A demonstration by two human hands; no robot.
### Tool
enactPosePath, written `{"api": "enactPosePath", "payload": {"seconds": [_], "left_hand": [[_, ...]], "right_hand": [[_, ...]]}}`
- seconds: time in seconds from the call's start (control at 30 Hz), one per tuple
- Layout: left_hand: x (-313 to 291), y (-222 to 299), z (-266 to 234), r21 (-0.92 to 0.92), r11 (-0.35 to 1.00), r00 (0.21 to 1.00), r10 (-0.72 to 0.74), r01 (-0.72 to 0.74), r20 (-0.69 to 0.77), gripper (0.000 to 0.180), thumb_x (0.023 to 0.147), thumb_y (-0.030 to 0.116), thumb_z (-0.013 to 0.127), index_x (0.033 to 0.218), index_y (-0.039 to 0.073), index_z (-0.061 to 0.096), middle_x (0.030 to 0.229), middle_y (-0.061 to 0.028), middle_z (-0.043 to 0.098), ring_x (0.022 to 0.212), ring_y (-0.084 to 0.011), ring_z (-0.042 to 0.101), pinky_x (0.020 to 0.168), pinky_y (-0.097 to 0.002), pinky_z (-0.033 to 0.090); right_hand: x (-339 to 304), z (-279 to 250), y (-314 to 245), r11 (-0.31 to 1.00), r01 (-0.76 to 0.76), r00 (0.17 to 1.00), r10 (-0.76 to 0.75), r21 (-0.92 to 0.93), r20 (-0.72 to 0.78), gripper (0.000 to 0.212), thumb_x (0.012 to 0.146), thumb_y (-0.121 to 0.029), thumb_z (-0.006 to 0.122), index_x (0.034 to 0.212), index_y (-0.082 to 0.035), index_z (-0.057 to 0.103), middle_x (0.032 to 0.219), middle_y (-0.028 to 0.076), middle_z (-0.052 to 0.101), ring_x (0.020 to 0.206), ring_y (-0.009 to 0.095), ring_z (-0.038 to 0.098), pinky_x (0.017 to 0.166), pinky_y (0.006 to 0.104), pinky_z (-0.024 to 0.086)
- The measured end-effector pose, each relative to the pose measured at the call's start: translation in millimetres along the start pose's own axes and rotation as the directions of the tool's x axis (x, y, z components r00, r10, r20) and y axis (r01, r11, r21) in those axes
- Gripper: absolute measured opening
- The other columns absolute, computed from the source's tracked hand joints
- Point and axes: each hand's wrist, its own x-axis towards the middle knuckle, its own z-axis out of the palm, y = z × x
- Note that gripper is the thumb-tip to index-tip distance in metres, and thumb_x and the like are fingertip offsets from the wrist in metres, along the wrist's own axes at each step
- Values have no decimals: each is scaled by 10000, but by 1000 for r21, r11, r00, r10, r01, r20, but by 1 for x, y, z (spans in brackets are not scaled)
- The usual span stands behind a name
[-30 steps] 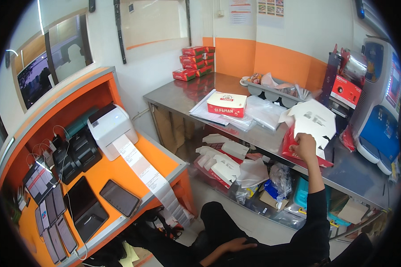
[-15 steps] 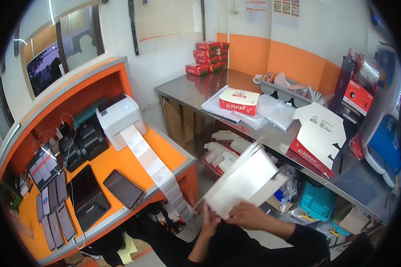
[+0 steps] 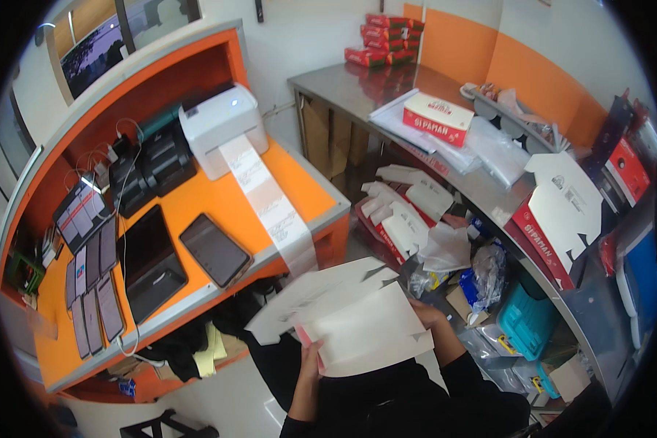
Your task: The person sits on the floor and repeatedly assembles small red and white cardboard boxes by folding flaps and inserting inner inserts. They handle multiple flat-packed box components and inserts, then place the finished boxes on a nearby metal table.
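Observation:
An open cardboard food box (image 3: 368, 325), white inside with a glimpse of red on its wall, is held over my lap. Its wide lid flap spreads out to the far left, with cut notches along the edges. My left hand (image 3: 310, 359) grips the near left wall, thumb toward the inside. At the right side, my right hand (image 3: 429, 315) is closed on the box's edge, its fingers partly hidden behind the card. A strip of printed labels (image 3: 277, 219) hangs from the white label printer (image 3: 222, 131) beyond the box.
Several phones (image 3: 109, 306) and a tablet lie on the orange counter (image 3: 284, 175) at left. Along the steel table (image 3: 328, 84) stand a closed red-and-white box (image 3: 438, 120), an open-lidded box (image 3: 562, 212) and stacked red boxes (image 3: 387, 40). Folded boxes (image 3: 397, 226) and a teal case (image 3: 529, 317) sit below.
The box has come down and been turned, so its white inside now faces up with the lid spread left. My right hand has shifted to the box's right side. The view has swung slightly.

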Motion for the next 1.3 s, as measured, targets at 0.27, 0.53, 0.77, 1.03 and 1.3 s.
{"api": "enactPosePath", "payload": {"seconds": [0.27, 0.53, 0.77, 1.03, 1.3], "left_hand": [[-10, 10, 17, 88, 994, 995, 70, -63, -73, 401, 827, 73, 551, 1199, -46, 460, 1076, -130, 583, 934, -215, 606, 825, -329, 499], [-8, 40, 10, 659, 741, 974, -221, 129, 58, 429, 871, 357, 570, 1054, -30, 598, 913, -127, 657, 848, -210, 645, 747, -298, 498], [-6, 39, 66, 990, 35, 991, 11, -134, 133, 574, 802, 582, 590, 921, 22, 638, 698, -117, 659, 679, -246, 656, 610, -352, 501], [53, -60, 82, 236, 947, 960, -251, 218, 121, 184, 923, 212, 564, 1020, 57, 586, 932, -34, 645, 842, -129, 626, 763, -295, 509], [59, -83, 73, -157, 879, 867, -389, 450, 311, 339, 961, 239, 470, 1223, 25, 456, 1169, -114, 555, 1103, -238, 541, 993, -402, 414]], "right_hand": [[2, 4, 1, 969, -7, 997, 25, -246, 70, 555, 872, -244, 628, 1326, -1, 419, 1244, 113, 526, 1116, 199, 511, 940, 336, 431], [16, 13, -21, 808, 170, 985, -156, -564, 72, 250, 836, -268, 688, 843, -26, 623, 702, -9, 583, 655, 77, 524, 593, 270, 444], [32, -13, 11, 787, -126, 964, 242, -604, 115, 528, 910, -531, 483, 858, -23, 616, 709, 30, 569, 648, 121, 548, 618, 270, 459], [6, -10, 42, 952, 18, 930, 96, 305, -356, 449, 943, -405, 484, 1253, -83, 442, 1044, 130, 607, 917, 207, 634, 709, 305, 530], [-9, 39, 76, 747, 642, 516, -587, -172, -624, 530, 781, -112, 729, 1186, -45, 393, 1169, 123, 467, 1106, 233, 541, 813, 332, 523]]}}
